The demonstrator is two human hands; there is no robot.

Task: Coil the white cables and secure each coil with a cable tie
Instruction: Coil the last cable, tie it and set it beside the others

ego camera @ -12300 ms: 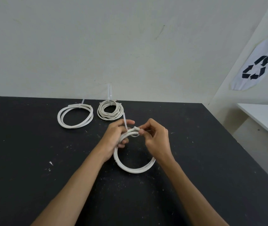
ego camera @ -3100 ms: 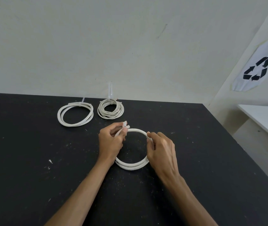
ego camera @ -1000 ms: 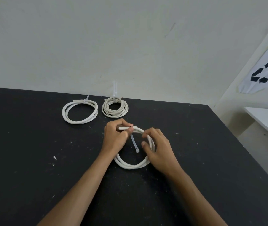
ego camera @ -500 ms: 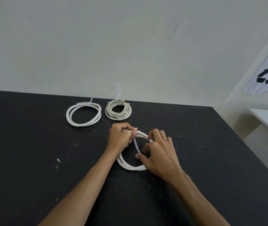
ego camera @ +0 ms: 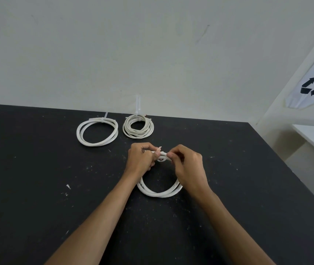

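Two coils already lay finished near the far edge of the black tabletop (ego camera: 37, 169): a wide coil (ego camera: 97, 133) of thick white cable on the left and, just beside it to the right, a tighter coil (ego camera: 138, 126) of thinner cable. Each carried a cable tie at its far side, with the loose tail of the tie sticking up toward the wall (ego camera: 152, 44). Neither was being touched.

The third coil (ego camera: 160, 193) rested on the tabletop nearer the person, its near arc lying flat and its far side lifted slightly between the hands. The left hand (ego camera: 140, 159) was curled round that far side, pinching the strands together. The right hand (ego camera: 187, 165) faced it from the other side, thumb and forefinger pinched at the same spot, where a small pale loop (ego camera: 161, 159) showed below the strands, apparently a cable tie being worked round them. Whether the tie's tail had passed through its head was too small to tell.

By this reckoning the task stood well past halfway, with two of three visible coils secured. What seemingly remained was to close and tighten the tie on this last coil, and perhaps set it beside the others. No further loose cable showed on the tabletop.
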